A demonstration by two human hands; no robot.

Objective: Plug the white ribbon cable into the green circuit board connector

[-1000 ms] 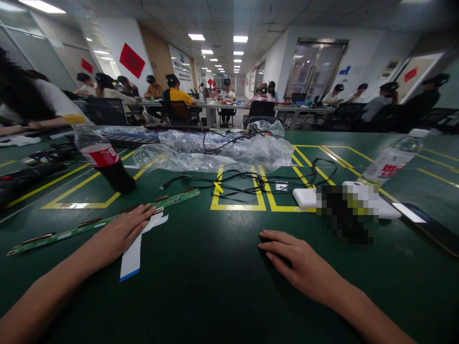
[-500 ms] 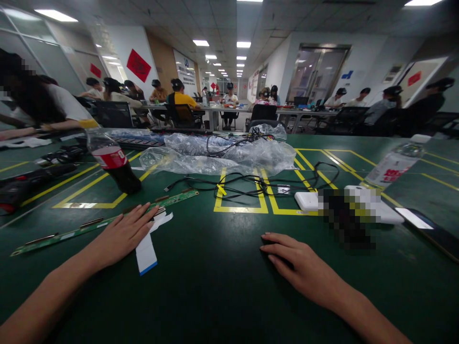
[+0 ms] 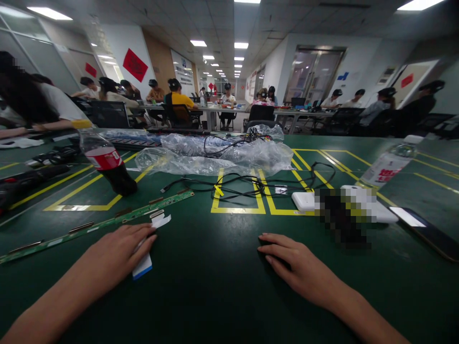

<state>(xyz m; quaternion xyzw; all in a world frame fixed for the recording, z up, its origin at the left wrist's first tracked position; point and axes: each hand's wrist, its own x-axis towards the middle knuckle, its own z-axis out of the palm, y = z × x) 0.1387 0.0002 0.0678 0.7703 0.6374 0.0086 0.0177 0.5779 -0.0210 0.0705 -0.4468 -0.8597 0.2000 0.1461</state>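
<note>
My left hand (image 3: pixel 120 253) lies flat with fingers stretched out on a white flat ribbon cable (image 3: pixel 143 265) with a blue end, on the green table (image 3: pixel 215 286). The cable leads up toward a long narrow green circuit board (image 3: pixel 107 222) that runs from far left to the middle. My right hand (image 3: pixel 297 267) rests palm down on the table, fingers out and apart, holding nothing.
A cola bottle (image 3: pixel 107 165) stands behind the board. Crumpled clear plastic (image 3: pixel 222 155) and black cables (image 3: pixel 251 184) lie in the middle. A white box (image 3: pixel 304 200), a water bottle (image 3: pixel 389 165) and a phone (image 3: pixel 426 229) are at right. Other people sit at tables behind.
My left hand has slid back toward me off the circuit board, onto the white ribbon cable, which has shifted with it. My right hand has stayed put.
</note>
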